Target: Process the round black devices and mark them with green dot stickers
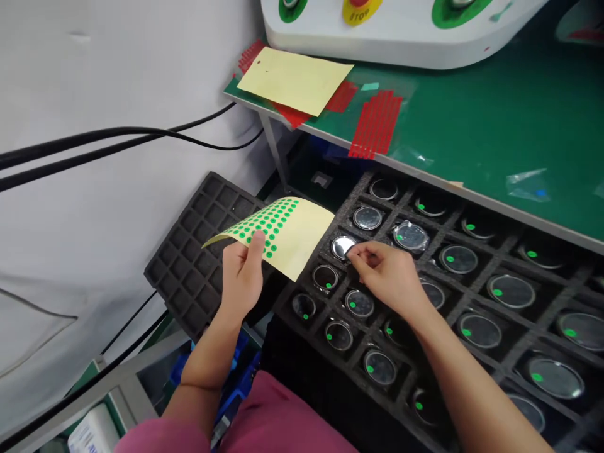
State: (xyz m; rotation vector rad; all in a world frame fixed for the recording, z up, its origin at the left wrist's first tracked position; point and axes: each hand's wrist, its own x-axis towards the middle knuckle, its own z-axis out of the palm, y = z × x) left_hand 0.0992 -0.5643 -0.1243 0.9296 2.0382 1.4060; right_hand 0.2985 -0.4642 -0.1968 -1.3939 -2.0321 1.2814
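Note:
My left hand (243, 277) grips a pale yellow sheet of green round stickers (304, 233), thumb on top. The sheet bows upward, and its right part has no stickers. My right hand (391, 277) is closed in a pinch at the right edge of a shiny round glass disc (341, 246). Whatever lies between those fingertips is hidden. The disc sits in a dark foam tray (348, 200) with many square cells. Most discs around it carry a green dot, such as the disc (359, 304) below my right hand. A disc (367, 218) just above shows no dot.
An empty-celled foam tray (189, 251) leans at the left. Above is a green bench (472, 119) with red strips (377, 123), a yellow sheet (295, 78) and a white machine base (401, 47) with buttons. Black cables (117, 132) cross the left side.

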